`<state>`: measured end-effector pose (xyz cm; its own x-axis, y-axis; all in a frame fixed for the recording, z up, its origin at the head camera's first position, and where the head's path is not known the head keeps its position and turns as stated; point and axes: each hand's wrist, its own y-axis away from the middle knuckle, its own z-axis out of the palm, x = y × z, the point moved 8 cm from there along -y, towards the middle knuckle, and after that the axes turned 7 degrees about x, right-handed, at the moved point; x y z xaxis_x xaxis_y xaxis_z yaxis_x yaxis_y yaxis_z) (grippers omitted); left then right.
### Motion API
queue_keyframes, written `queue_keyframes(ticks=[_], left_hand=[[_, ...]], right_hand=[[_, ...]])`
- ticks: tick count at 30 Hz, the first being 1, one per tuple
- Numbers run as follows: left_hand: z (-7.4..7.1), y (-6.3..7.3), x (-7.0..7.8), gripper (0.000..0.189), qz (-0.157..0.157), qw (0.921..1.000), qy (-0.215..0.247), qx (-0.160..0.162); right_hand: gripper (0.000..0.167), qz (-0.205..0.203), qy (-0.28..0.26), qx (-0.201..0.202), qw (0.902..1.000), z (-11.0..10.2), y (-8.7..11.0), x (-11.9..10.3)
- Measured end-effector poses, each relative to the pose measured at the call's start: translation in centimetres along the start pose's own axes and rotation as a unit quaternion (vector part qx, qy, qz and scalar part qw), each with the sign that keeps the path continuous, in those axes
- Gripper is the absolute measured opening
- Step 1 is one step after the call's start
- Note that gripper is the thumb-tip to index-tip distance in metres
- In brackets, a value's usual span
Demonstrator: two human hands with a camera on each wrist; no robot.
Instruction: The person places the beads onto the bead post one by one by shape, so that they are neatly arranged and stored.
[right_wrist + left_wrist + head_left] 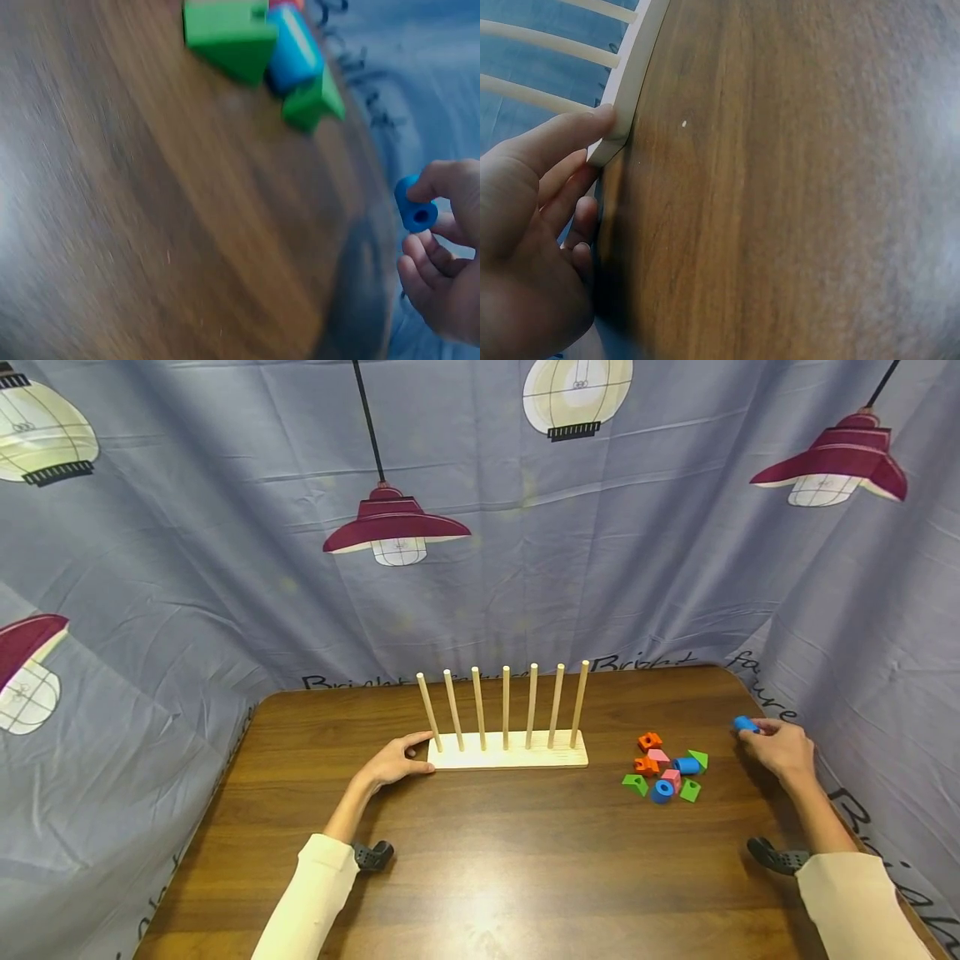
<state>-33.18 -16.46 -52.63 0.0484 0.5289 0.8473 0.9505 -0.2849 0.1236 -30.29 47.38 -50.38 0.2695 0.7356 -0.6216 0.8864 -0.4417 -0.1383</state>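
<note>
At nine o'clock on the wooden rack, the left hand grips its end; at three o'clock, the right hand pinches one blue cylinder near the table edge, where slack fingers could drop it. Seven pegs stand; three green blocks, two orange blocks, two pink blocks and two loose blue cylinders lie between.
</note>
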Motion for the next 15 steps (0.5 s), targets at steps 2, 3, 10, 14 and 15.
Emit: queue_keyframes(ticks=[2, 3, 10, 14, 15], left_hand=[[0.0, 0.0, 0.0, 0.071, 0.002, 1.0000, -0.004, 0.000], [0.0, 0.0, 0.0, 0.071, 0.002, 1.0000, -0.004, 0.001], [0.1, -0.2, 0.0, 0.071, 0.008, 0.9999, -0.008, 0.001], [0.1, -0.3, 0.2, 0.070, 0.020, 0.9997, -0.009, 0.002], [0.0, -0.3, 0.2, 0.070, 0.021, 0.9997, -0.008, 0.004]], right_hand=[[0.052, -0.011, -0.020, -0.001, 0.9997, -0.1, 0.5, -1.4], [0.052, -0.019, -0.038, 0.000, 0.9991, -0.1, 0.8, -2.3], [0.052, -0.056, -0.262, -0.035, 0.9628, 0.6, 3.1, -9.1], [0.049, -0.084, -0.302, -0.054, 0.9480, 0.8, 5.1, -13.4], [0.048, -0.092, -0.306, -0.056, 0.9459, 0.9, 5.6, -14.5]])
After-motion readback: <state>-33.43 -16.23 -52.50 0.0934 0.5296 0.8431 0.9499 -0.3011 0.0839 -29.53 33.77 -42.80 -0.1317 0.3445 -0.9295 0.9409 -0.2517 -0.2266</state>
